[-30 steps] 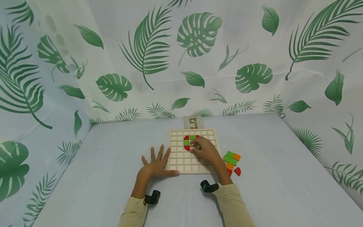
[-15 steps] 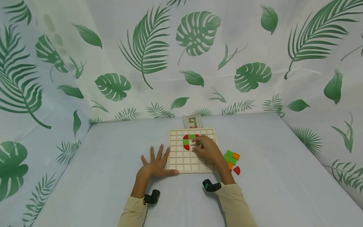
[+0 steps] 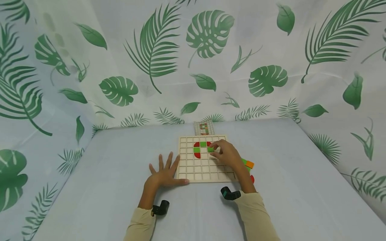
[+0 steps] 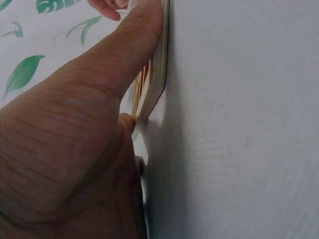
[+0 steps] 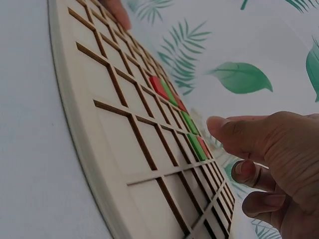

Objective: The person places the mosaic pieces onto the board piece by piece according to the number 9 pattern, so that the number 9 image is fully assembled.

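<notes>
The right hand (image 3: 228,154), thumb and fingertips apart with nothing seen between them, is close by the rightmost green square tile (image 3: 210,150); good seating probably means pressing tiles flat without nudging neighbours, checking against the small printed pattern card (image 3: 203,128) above centre; the left hand (image 3: 164,175), fingers spread straight, touches the pale wooden gridded board (image 3: 190,169) at its lower left, which should steady it; mid-frame, its upper cells hold three green squares and three red quarter-round tiles (image 3: 197,155); loose orange, green and red tiles (image 3: 249,164) lie right of it, partly hidden by the right forearm.
</notes>
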`<state>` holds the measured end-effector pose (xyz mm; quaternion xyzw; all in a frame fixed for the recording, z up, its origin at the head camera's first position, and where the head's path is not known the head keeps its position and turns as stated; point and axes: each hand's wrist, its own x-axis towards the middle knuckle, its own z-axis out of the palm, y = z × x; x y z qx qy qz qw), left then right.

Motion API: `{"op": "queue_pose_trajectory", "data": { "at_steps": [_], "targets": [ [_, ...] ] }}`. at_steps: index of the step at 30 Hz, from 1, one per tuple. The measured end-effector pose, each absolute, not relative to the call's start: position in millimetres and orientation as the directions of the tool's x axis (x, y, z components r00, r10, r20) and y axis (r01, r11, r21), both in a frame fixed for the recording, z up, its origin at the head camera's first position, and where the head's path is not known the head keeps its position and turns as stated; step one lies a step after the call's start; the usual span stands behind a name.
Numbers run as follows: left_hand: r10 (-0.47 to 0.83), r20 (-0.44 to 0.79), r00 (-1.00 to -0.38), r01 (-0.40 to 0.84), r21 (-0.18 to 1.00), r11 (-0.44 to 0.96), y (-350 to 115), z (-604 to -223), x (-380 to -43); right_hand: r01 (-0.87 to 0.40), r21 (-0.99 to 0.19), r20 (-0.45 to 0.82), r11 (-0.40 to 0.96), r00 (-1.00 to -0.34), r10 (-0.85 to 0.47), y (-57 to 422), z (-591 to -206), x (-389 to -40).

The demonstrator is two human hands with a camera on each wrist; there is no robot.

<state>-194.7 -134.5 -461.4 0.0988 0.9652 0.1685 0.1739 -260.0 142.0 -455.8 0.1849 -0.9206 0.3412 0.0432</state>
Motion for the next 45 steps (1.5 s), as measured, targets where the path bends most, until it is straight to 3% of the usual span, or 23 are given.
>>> {"op": "queue_pose_trajectory", "data": {
  "at_steps": [35, 45],
  "targets": [
    [0.238, -0.298, -0.924, 0.120, 0.364, 0.924, -131.3, -459.9, -192.6, -0.215, -0.617, 0.089, 0.757, -0.975, -0.204, 207.1, -453.5, -251.2],
    [0.234, -0.300, -0.925, 0.119, 0.357, 0.927, -131.1, -460.8, -192.7, -0.116, -0.642, -0.023, 0.758, -0.985, -0.171, 223.6, -456.1, -250.7]
  ]
}}
